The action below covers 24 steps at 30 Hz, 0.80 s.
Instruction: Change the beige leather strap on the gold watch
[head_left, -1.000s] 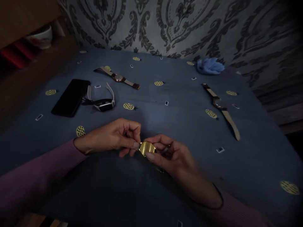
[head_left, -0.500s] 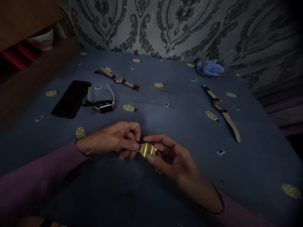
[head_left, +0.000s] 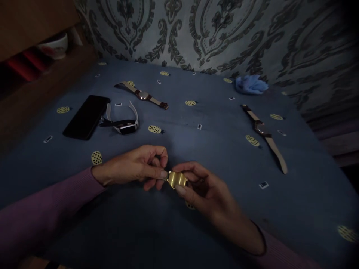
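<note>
Between my two hands is a gold-coloured wristwatch (head_left: pixel 177 179), held just above the blue tablecloth (head_left: pixel 134 224). My left hand (head_left: pixel 140 166) is closed, its thumb and fingers pinching the strap end on the watch's left side. On the other side my right hand (head_left: pixel 206 190) grips the case, the thumb on its lower edge and the fingers behind and above. Most of the strap is hidden by my fingers. Beyond my left hand lies a smartwatch (head_left: pixel 127 129) with a pale strap, a dark strap crossing it.
A black phone (head_left: pixel 86 117) lies left of the smartwatch. Behind it is a watch with a brown and beige strap (head_left: pixel 143 95); a similar watch (head_left: pixel 262 129) lies at right. A crumpled blue cloth (head_left: pixel 251 84) sits by the patterned wall (head_left: pixel 185 33). A bowl (head_left: pixel 56 46) stands on a shelf at left.
The view has shifted slightly, so everything appears a little further right. Both hands keep the same hold on the gold watch.
</note>
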Available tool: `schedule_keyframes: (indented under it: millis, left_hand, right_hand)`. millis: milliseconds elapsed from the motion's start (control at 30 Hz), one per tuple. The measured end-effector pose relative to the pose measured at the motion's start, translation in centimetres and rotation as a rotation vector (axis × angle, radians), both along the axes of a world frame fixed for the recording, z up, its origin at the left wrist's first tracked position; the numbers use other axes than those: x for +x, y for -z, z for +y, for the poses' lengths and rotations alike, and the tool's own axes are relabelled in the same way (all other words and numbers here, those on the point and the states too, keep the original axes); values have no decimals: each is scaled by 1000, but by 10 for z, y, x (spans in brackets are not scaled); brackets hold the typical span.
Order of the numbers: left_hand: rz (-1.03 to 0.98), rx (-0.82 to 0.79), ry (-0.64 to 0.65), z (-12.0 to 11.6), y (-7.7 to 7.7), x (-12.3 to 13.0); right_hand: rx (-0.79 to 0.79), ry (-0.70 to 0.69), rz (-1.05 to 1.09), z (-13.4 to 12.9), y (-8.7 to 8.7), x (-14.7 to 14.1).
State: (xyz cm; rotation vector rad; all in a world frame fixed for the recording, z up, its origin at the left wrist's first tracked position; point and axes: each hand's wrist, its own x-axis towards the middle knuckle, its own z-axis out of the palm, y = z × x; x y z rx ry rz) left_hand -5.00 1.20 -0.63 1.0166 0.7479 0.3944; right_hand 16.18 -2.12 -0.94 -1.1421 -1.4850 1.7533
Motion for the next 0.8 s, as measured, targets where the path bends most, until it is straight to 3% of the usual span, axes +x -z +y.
schedule_keyframes:
  millis: [400,633,800]
  left_hand:
    - [2,-39,71,4,2,-2]
    - [15,-37,96,-3,-1,7]
    - [-35,-65,88,-3,3,9]
  right_hand:
    - [-36,-8,10,1,-3,2]
    - [22,-128,-101,2,-16,13]
    - [101,-44,-118,-7,-11,14]
